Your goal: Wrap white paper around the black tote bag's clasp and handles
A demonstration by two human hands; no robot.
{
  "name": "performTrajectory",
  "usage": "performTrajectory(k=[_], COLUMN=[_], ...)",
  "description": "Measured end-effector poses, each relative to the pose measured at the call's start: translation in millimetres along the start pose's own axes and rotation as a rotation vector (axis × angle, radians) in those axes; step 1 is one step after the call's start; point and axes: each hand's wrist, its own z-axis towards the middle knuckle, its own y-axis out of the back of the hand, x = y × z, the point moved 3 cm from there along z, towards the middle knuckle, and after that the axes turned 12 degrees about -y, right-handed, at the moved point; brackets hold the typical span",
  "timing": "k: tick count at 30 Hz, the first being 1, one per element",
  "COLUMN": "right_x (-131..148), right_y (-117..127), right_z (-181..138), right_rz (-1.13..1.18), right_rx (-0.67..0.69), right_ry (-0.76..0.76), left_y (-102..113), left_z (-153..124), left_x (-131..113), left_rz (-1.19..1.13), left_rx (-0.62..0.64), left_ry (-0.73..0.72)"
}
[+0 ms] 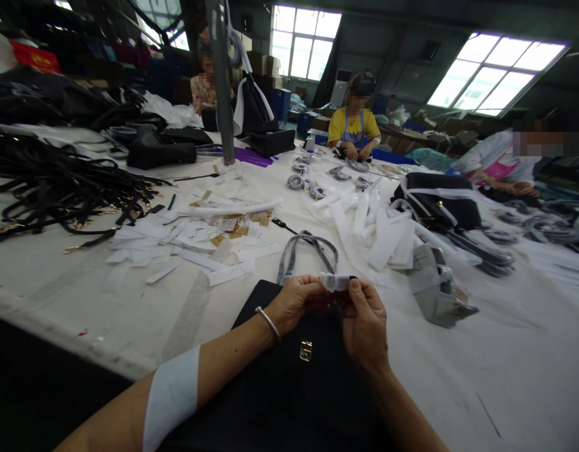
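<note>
Black material makes up the bag [289,402] that fills the lower middle of the head view, lying on the white counter [520,376] with its gold clasp [306,351] facing up. Just above the clasp, near the middle of the frame, a short white-wrapped strip [335,282] sits between the two hands, held above the bag. The left grip [294,304] pinches its left end between thumb and fingers; the right grip [367,326] pinches its dark right end, thumb on top. The strip thus bridges both grips, touching each. Plastic-wrapped handles [327,245] loop just beyond the fingers, partly hidden by them. White paper strips [186,242] litter the centre left, with black straps [68,188] heaped farther left. At centre right lie a grey device [433,289] and another black bag [440,201]. A co-worker in yellow [353,129] handles coiled pieces in the upper right.
</note>
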Motion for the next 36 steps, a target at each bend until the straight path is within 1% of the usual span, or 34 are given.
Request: performTrajectory(k=[3,6,8,11,16,19,22,26,29,36], right_x=[-5.7,-12.2,-15.8,-18.5,-17.5,-17.3,-17.8,-19.5,-21.2,-21.1], right_y=[3.9,8.3,10.1,10.8,10.0,9.7,9.5,8.8,8.4,8.1], right_z=[2.1,3.9,4.2,3.4,2.4,2.9,3.4,4.1,4.9,5.3], right_rz=[-0.073,-0.18,-0.199,-0.188,-0.209,-0.21,-0.185,-0.122,-0.076,-0.018], right_rx=[-0.019,-0.042,-0.042,-0.026,-0.015,-0.014,-0.008,0.016,0.034,0.031], right_ry=[0.02,0.053,0.049,0.022,0.014,0.013,0.005,-0.019,-0.037,-0.077], left_y=[-1.1,-1.8,-1.5,1.4,6.3,5.6,3.9,4.5,5.8,5.4], left_z=[-1.5,-3.4,-3.7,-2.7,-0.2,-0.4,-1.9,-3.7,-3.0,-2.8], left_x=[2.9,6.7,8.3,8.8,3.5,1.8,1.9,4.9,7.0,6.5], left_rz=[-0.045,-0.097,-0.123,-0.071,0.148,0.154,0.092,-0.041,-0.11,-0.143], left_rx=[-0.025,-0.094,-0.137,-0.176,-0.215,-0.228,-0.221,-0.226,-0.221,-0.175], left_ry=[0.036,0.07,0.056,-0.006,-0.21,-0.248,-0.221,-0.124,-0.088,-0.02])
